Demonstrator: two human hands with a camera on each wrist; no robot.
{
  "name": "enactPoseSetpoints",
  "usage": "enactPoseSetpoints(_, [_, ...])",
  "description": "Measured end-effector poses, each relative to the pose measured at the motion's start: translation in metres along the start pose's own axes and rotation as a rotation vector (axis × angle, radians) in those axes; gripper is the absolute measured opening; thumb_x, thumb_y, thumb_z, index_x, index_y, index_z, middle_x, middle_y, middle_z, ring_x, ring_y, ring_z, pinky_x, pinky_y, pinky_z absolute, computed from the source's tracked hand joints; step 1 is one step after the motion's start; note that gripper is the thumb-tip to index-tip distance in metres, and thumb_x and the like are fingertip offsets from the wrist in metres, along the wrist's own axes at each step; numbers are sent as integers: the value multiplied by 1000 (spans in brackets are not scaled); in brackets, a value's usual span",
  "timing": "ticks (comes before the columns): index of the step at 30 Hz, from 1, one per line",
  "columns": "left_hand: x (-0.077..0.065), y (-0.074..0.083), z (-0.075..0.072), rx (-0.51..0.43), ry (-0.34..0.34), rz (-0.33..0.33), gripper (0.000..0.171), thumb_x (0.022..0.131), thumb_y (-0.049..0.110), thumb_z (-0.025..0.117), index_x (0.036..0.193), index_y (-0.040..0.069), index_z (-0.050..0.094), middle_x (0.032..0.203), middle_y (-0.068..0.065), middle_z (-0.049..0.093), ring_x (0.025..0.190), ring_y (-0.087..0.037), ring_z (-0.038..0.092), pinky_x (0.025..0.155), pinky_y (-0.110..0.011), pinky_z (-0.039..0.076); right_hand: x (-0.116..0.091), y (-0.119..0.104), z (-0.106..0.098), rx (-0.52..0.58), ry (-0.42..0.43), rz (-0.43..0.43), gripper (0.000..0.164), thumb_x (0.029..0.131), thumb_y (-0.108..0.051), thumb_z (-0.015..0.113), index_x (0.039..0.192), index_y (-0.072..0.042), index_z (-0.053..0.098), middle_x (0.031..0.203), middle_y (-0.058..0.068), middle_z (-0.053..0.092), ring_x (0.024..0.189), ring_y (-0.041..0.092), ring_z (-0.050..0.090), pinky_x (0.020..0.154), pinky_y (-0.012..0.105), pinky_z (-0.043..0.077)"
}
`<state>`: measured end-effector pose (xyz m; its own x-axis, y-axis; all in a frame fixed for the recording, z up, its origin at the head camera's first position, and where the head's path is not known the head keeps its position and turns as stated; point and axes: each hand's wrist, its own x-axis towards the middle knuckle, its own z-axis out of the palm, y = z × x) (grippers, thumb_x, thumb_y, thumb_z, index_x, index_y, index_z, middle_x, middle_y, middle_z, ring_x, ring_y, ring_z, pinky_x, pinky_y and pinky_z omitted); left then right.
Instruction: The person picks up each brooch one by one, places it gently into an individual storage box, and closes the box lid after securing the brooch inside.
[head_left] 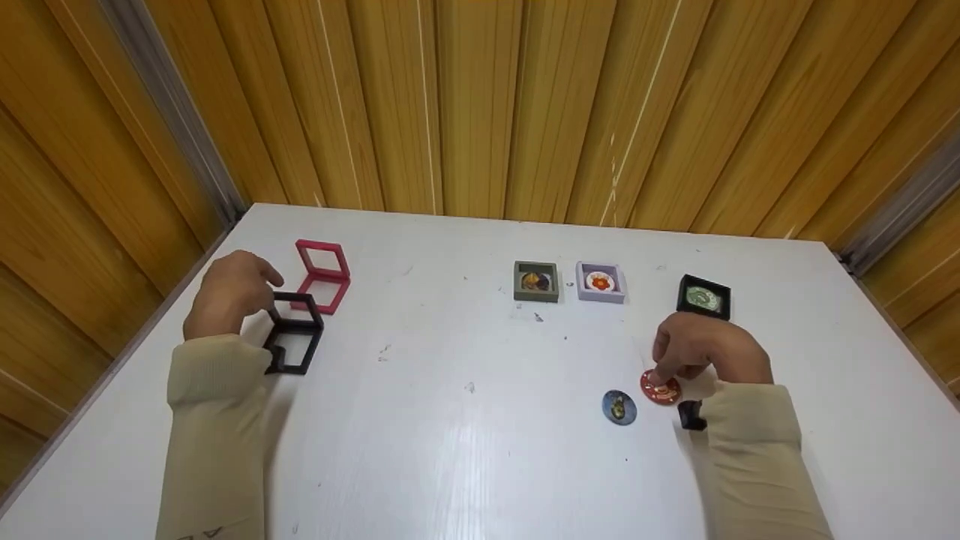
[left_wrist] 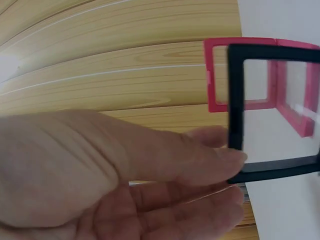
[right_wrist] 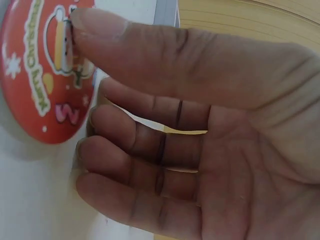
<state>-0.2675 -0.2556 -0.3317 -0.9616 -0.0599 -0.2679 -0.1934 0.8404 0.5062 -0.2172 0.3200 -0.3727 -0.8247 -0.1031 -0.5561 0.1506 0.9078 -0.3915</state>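
Observation:
My left hand (head_left: 231, 291) pinches one side of a black display frame (head_left: 318, 330) that stands folded open like a book on the white table. In the left wrist view, the thumb (left_wrist: 220, 162) lies on the frame's lower corner, with fingers behind it. A matching pink frame (head_left: 341, 276), also open, stands just beyond. Over at the right, my right hand (head_left: 709, 349) holds a round red badge (head_left: 661, 390) at its edge. The thumb covers part of the badge's printed face in the right wrist view; the other fingers curl below. Beside it lies a blue round badge (head_left: 619, 408).
Toward the back of the white table (head_left: 450, 337) sit a green frame (head_left: 535, 282) and a lilac frame (head_left: 600, 283), each holding a round badge. Just beyond my right hand is a black frame (head_left: 703, 297) with a green badge. Wood-patterned walls (head_left: 480, 105) border the table.

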Motion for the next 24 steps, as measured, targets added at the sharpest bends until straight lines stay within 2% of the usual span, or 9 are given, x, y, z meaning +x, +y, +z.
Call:
enactPoseSetpoints(7, [9,-4,3,-41,1,-26,32,97,-5,66,128,-10,71,128,-32,65,113,-45,53,106,-64,46,0,-1,4,79,-12,-16,17,88,-8,86,94,-2,72,90,10,72,81,22,67,75,37,58])
enactPoseSetpoints(12, [10,-4,3,-52,-1,-35,32,97,-4,67,128,-10,71,129,-33,64,114,-46,53,107,-66,45,1,-2,5,122,-21,-34,14,88,-4,84,94,-1,71,90,11,71,80,23,69,75,38,60])
enactPoseSetpoints(20, [11,-3,3,-50,-17,-19,33,99,-4,67,130,-11,69,130,-34,63,114,-47,54,107,-66,45,2,-4,6,75,-36,-31,20,86,-9,87,94,-2,69,89,9,71,81,21,69,78,38,59])
enactPoseSetpoints(24, [11,-1,3,-47,-14,-19,32,99,-4,66,130,-11,69,130,-34,63,113,-47,54,106,-65,46,1,-5,8,70,-49,-30,18,87,-7,86,94,-2,70,88,9,72,79,22,69,77,37,59])
